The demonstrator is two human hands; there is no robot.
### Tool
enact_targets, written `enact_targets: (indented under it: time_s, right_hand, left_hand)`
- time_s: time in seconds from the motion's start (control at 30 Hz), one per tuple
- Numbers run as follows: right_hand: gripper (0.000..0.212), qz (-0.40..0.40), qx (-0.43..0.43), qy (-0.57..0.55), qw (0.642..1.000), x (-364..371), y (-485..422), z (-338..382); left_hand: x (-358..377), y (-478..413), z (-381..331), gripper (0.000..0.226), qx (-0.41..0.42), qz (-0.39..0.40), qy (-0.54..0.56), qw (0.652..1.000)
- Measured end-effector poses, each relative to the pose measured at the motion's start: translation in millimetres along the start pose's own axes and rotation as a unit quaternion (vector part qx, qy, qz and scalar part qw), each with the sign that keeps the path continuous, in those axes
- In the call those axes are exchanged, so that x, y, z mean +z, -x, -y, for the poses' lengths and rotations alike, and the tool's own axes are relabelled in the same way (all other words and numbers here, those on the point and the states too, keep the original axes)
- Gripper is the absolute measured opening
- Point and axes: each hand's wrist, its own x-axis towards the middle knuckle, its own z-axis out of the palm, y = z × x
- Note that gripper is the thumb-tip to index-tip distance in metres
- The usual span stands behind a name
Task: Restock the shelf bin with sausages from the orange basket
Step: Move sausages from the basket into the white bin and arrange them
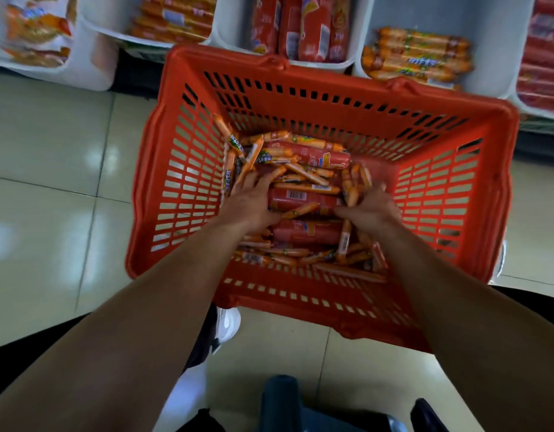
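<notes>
An orange basket (450, 198) stands on the floor below the shelf, holding a loose heap of thin orange sausages (303, 188) and a few thick red ones (303, 199). Both my hands are down inside it. My left hand (254, 201) lies on the heap at the left with its fingers spread among the thin sausages. My right hand (370, 207) is curled around several thin sausages at the right of the heap. A white shelf bin (493, 23) beyond the basket's far right corner holds a stack of similar orange sausages (419, 57).
More white bins line the shelf: red sausage packs (300, 26) in the middle, orange packs (173, 20) to the left, red packs (543, 57) at far right. Pale floor tiles (51, 182) surround the basket. A white shoe (227, 322) is near its front edge.
</notes>
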Motion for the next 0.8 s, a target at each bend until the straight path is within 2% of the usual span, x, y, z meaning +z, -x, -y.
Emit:
enact_targets:
  time_s: [0.13,0.27,0.37,0.5,0.63,0.8]
  right_hand:
    - [0.113,0.005,-0.056,0.028,0.998,5,5,1]
    - [0.107,0.031,-0.055,0.008,0.998,-1,5,-1]
    - [0.117,0.04,-0.037,0.013,0.998,0,8,1]
    - [0.105,0.049,-0.051,0.034,0.997,-2,9,0]
    - [0.092,0.054,-0.04,-0.016,0.998,1,12,-8]
    - [0.085,0.066,-0.051,-0.024,0.996,6,19,-10]
  left_hand:
    - [-1,-12,-2,0.106,0.0,0.024,0.018,1.0]
    - [-6,-17,-9,0.107,-0.017,0.004,-0.064,0.998]
    - [-9,-22,-15,0.09,-0.014,-0.004,-0.083,0.996]
    - [-2,-24,-26,0.075,-0.015,0.03,-0.082,0.996]
    - [8,-13,-19,0.038,0.035,-0.052,-0.049,0.997]
    - [11,-4,-28,0.029,0.081,-0.037,-0.016,0.996]
